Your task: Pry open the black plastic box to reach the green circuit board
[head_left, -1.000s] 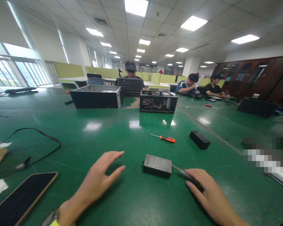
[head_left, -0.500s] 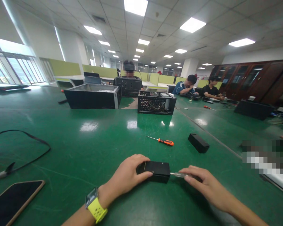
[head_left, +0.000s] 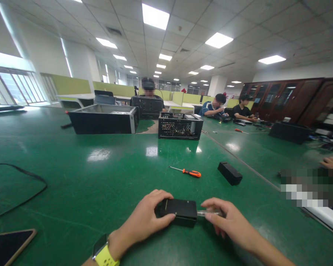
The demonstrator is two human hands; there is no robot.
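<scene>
My left hand [head_left: 148, 215] curls round the left end of a black box [head_left: 182, 208] on the tabletop [head_left: 113, 177]. Right of the box, my right hand [head_left: 233, 221] pinches a clear-handled screwdriver [head_left: 202, 213], shaft reaching the box; beyond the box lies an orange-handled screwdriver [head_left: 192, 173].

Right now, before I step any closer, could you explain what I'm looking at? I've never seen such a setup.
There's no machine here: these are a person's two bare hands, seen by a camera worn on that person's head, looking forward and down. The left hand grips a black box. The right hand holds a slim, partly clear tool against the box's end; whether its tip goes inside is hidden. Around them on the green table lie an orange-handled screwdriver, a second black box and a phone. Farther off stands a perforated case.
</scene>
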